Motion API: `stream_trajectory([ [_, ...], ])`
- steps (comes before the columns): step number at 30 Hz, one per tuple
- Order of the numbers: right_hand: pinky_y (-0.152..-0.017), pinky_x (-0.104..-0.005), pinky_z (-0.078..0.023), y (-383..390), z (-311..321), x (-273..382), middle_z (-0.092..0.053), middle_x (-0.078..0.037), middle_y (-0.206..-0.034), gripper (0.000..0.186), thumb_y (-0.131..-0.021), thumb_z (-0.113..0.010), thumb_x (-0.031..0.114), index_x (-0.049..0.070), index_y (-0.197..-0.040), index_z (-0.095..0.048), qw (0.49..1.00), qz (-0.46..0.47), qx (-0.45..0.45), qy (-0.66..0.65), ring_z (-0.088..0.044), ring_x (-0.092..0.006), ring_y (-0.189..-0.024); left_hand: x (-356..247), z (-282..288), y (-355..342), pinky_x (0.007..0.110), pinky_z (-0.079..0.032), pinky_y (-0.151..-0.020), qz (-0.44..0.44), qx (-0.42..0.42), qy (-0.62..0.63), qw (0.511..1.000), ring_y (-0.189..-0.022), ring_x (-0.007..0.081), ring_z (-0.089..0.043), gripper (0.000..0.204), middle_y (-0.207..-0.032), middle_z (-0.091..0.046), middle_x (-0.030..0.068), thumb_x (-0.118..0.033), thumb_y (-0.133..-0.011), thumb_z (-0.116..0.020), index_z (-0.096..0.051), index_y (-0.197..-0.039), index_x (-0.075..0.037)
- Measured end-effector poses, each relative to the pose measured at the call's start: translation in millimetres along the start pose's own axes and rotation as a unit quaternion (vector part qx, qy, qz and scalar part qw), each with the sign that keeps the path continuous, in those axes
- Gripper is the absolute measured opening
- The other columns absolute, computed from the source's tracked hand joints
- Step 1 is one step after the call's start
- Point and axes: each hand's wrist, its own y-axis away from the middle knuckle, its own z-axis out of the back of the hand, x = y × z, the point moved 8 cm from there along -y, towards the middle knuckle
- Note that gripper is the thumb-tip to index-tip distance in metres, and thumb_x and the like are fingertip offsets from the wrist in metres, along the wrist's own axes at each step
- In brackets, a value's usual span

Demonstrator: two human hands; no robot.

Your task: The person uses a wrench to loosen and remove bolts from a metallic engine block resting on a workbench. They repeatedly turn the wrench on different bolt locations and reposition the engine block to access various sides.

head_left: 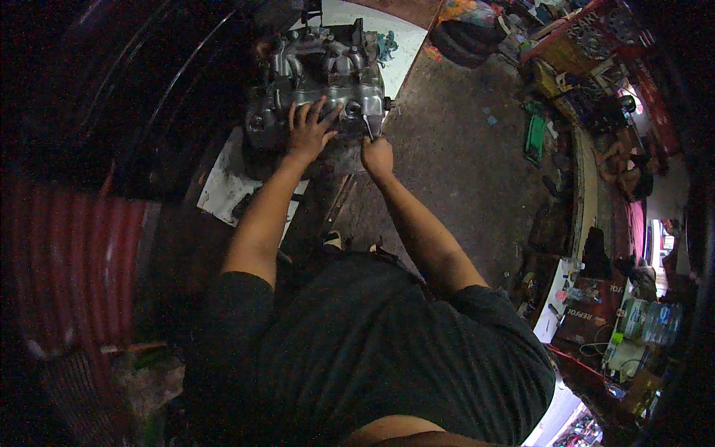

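Note:
A grey metal engine (328, 74) with curved pipes and round openings rests on a white board (406, 56) ahead of me. My left hand (308, 138) lies on its near side with the fingers spread, holding nothing. Closed at the engine's near right corner is my right hand (377, 156), gripping a slim shiny metal tool (368, 128). The tool points away from me against the engine casing; its exact kind is too small and dark to make out. A small teal thing (386, 46), perhaps a cloth, sits beyond the engine's right side.
Dark floor (462, 164) stretches to the right. Black tyres (465, 45) lie at the far right, and a green tray-like object (533, 134) is on the floor. Cluttered shelves with plastic bottles (659, 322) line the right. Red corrugated metal (71, 261) stands at the left.

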Motion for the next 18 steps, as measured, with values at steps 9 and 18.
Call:
stream_trajectory([
  [9, -0.067, -0.0508, -0.047, 25.8, -2.6, -6.8, -0.061, -0.030, -0.076, 0.040, -0.090, -0.055, 0.032, -0.008, -0.091, -0.063, 0.995, 0.051, -0.060, -0.068, -0.062, -0.0435, -0.074, 1.5, -14.2, 2.4, 0.056, -0.018, -0.110, 0.003, 0.042, -0.004, 0.999, -0.127, 0.0292, -0.034, 0.076, -0.149, -0.027, 0.0006, -0.047, -0.074, -0.070, -0.033, -0.140, -0.044],
  [18, -0.060, -0.0327, -0.039, 54.9, 77.9, -72.0, -0.049, -0.006, -0.065, 0.026, -0.090, -0.049, 0.021, -0.003, -0.079, -0.054, 0.987, 0.061, -0.040, -0.145, -0.046, -0.0150, -0.063, 1.0, 1.9, 1.3, 0.055, -0.012, -0.113, -0.001, 0.092, 0.002, 0.996, -0.138, 0.0315, -0.021, 0.077, -0.152, -0.021, 0.0038, -0.046, -0.077, -0.068, -0.031, -0.143, -0.037],
])
